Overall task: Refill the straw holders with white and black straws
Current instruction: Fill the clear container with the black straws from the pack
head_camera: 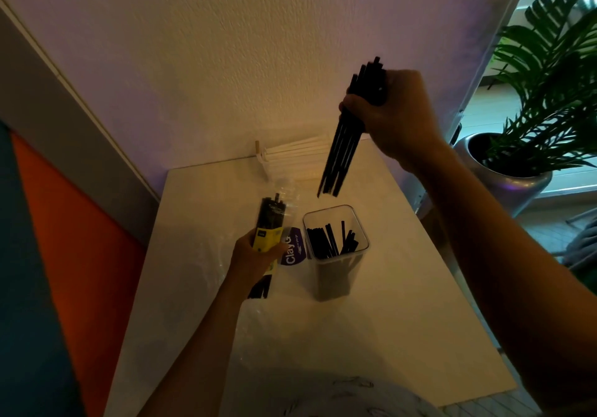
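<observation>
Two hands are busy over a white table (371, 336). The right hand (392, 116) is raised above the table's far side, fingers curled tight around a bunch of black straws (344, 145) that slants down and left, its lower tips hanging apart from and above a clear square holder (336, 248). That holder stands near the middle of the table with some black straws already leaning inside. The left hand (255, 255) grips a clear packet of black straws (269, 226) with a yellow label, just left of the holder. A purple label (292, 248) shows between packet and holder. White straws (290, 155) lie along the far edge by the wall. A potted palm (529, 119) stands past the right edge.
</observation>
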